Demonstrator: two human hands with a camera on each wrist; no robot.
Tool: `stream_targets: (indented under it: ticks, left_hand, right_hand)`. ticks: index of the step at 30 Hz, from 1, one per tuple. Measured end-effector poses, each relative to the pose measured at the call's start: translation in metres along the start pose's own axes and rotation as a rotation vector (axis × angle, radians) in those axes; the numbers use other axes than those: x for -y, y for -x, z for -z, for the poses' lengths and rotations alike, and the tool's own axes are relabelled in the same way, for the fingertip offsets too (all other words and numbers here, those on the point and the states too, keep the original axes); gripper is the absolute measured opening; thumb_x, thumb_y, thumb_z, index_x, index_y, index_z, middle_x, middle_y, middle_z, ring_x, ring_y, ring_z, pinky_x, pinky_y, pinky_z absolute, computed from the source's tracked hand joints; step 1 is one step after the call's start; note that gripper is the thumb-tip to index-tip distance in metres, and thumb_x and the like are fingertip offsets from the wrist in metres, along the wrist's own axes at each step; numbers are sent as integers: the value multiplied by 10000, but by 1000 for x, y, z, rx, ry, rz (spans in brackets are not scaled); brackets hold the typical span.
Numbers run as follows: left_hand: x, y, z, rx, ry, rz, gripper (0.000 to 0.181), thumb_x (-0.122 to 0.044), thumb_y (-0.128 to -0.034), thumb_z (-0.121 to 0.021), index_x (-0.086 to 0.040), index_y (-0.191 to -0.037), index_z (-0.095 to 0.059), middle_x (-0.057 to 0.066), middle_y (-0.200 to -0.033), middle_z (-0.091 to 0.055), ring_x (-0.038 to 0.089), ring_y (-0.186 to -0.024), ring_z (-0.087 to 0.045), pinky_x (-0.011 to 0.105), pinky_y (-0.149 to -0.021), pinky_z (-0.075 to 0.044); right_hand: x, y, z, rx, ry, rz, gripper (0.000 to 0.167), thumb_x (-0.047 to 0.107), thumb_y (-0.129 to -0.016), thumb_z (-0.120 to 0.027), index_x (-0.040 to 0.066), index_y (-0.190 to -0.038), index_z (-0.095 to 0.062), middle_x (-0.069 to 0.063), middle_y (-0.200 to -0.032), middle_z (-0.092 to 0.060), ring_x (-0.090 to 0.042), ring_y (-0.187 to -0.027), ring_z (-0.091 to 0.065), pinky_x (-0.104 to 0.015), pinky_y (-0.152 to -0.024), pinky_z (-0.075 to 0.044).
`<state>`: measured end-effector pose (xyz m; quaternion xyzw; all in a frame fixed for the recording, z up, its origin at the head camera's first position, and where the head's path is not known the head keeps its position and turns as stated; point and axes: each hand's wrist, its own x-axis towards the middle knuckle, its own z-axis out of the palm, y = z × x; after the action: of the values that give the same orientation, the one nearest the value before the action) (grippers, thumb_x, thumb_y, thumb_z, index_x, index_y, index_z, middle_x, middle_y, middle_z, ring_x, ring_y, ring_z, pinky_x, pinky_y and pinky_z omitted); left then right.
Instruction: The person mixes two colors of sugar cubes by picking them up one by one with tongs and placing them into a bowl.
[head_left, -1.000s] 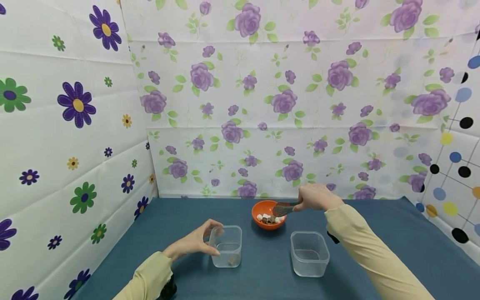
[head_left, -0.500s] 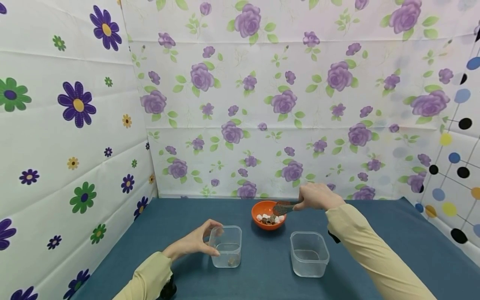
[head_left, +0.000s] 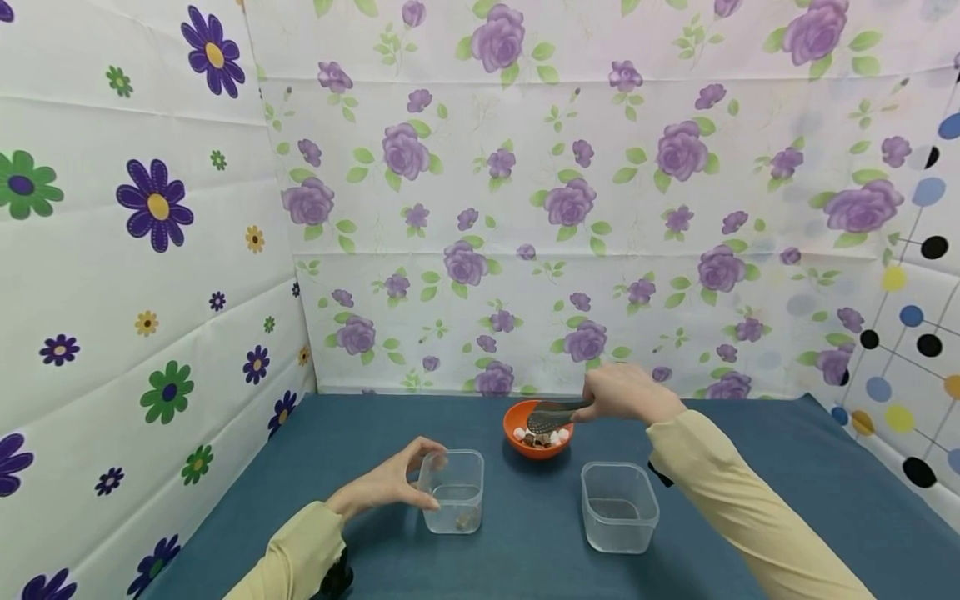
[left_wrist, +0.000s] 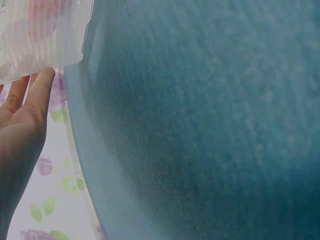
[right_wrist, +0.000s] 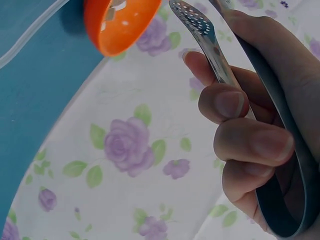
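My left hand (head_left: 393,479) holds a clear plastic container (head_left: 453,479) by its left side, thumb at the front and fingers behind. A small brownish piece (head_left: 464,521) lies at the bottom of that container. In the right wrist view, the fingers of my right hand (right_wrist: 245,130) curl round a pair of dark perforated tongs (right_wrist: 275,85), whose tips stand apart. The tongs' heads hang over the orange bowl (head_left: 536,453) in the head view. White and brown pieces (head_left: 558,437) lie in the bowl, partly hidden by the tongs.
A second clear container (head_left: 618,537) stands on the blue tablecloth (head_left: 540,550), right of the middle and in front of the right forearm. Flowered sheets (head_left: 465,208) hang behind the table. Patterned sheets also hang along the left and right sides.
My right hand has moved a little left with the tongs, bringing their heads further over the bowl. The left hand and both containers stay where they were.
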<state>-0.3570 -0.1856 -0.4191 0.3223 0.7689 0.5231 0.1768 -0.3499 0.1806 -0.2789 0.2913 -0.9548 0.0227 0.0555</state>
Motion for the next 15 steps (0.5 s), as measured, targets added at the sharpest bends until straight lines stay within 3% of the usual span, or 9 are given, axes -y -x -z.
stream_targets:
  ticks: [15]
  left_hand:
    - [-1, 0, 0, 2, 21, 10, 665, -130, -808, -701, -13, -1323, -297, 127, -1290, -360, 316, -1238, -286, 473, -880, -367]
  right_hand:
    - [26, -5, 9, 6, -22, 90, 551, 371, -768, -705, 192, -466, -281, 103, -468, -108, -60, -426, -87, -227, -421, -111]
